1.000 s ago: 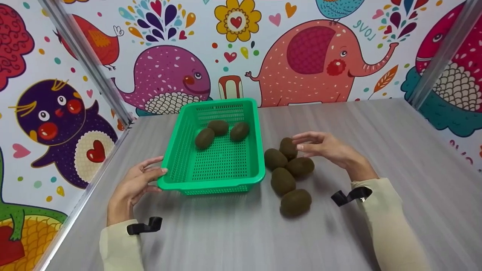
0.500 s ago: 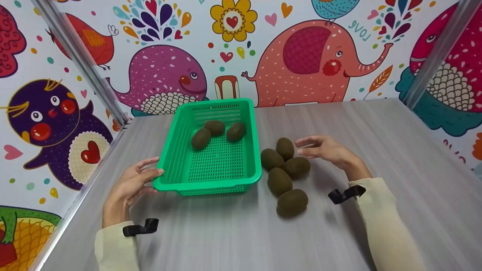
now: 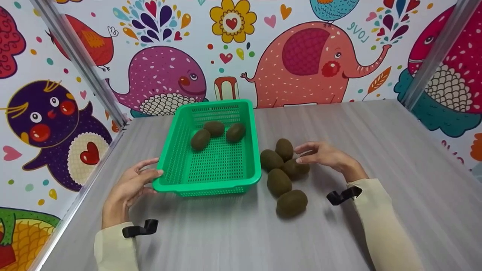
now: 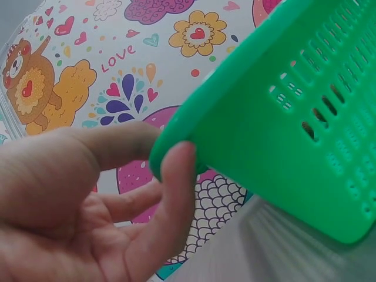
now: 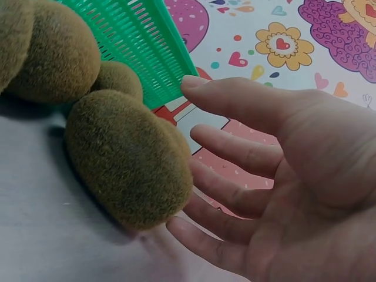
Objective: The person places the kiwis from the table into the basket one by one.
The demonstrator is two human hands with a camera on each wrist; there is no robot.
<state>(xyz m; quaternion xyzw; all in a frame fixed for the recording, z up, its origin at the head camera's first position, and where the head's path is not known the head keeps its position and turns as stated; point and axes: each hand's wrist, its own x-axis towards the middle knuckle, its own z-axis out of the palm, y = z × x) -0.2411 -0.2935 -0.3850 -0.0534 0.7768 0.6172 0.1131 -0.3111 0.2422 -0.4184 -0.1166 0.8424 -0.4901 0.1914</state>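
My left hand (image 3: 128,186) pinches the near left corner of a green plastic basket (image 3: 207,187). In the left wrist view the thumb and index finger (image 4: 126,144) meet at the basket's rim (image 4: 170,141). Three brown, fuzzy kiwis, one of them a kiwi (image 3: 200,139) at the left, lie in the basket's far half. To the right of the basket, several more kiwis form a cluster on the table. Relaxed and holding nothing, my right hand (image 3: 325,155) hovers at the cluster's right side. Its fingertips are right beside a kiwi (image 5: 129,161) in the right wrist view.
The grey wood-grain table (image 3: 226,233) meets a wall (image 3: 241,60) printed with cartoon animals at the back. Metal posts stand at both far corners, such as the left post (image 3: 79,64). Nearest to me in the cluster lies a kiwi (image 3: 292,203).
My right hand has drawn slightly toward me, from beside the farthest kiwi of the cluster to over the right one. The left hand keeps its hold on the basket; the kiwis have stayed put.
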